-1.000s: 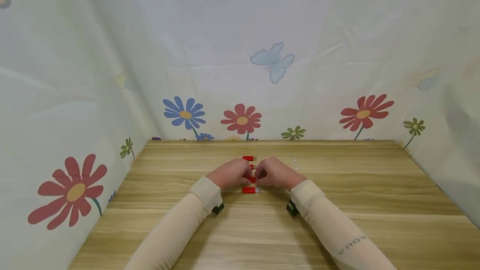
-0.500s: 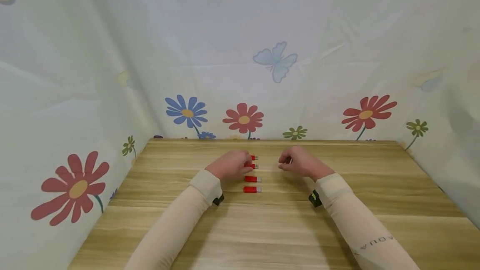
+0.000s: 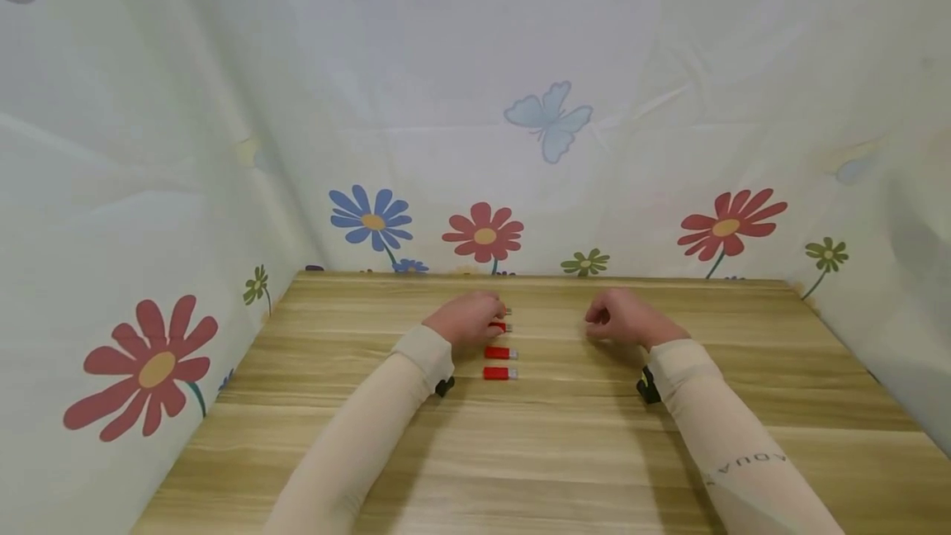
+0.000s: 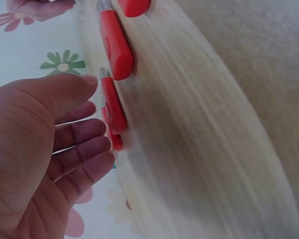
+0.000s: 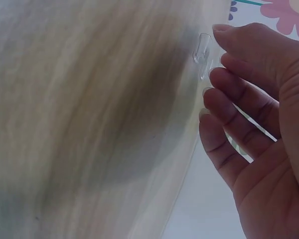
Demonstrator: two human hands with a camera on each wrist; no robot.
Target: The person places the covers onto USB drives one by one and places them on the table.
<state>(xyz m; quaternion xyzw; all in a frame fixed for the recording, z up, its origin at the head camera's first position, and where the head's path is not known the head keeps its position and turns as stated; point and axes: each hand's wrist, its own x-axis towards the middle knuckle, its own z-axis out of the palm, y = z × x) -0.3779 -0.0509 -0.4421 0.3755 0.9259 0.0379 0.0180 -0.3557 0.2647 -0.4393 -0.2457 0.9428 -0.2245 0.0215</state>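
Red USB sticks lie in a column on the wooden table. The front stick (image 3: 496, 373) and the one behind it have pale, clear-looking tips; the two farther ones show narrow metal plugs. My left hand (image 3: 466, 316) is at those farther sticks and partly hides them. In the left wrist view its loosely bent fingers stand beside a red stick (image 4: 114, 104), with the thumb tip near the plug end. On the right, my right hand (image 3: 627, 316) curves loosely near the tabletop. Two clear plastic caps (image 5: 203, 47) lie just beyond its thumb and fingertips in the right wrist view.
The wooden tabletop (image 3: 535, 452) ends at a white flowered curtain (image 3: 446, 106) along the back and both sides. Dark wrist straps (image 3: 648, 386) show below the pale sleeves.
My right hand has left the third stick from the back and moved right to the clear caps. My left hand has shifted slightly back to the farther sticks. The stick they held now lies free.
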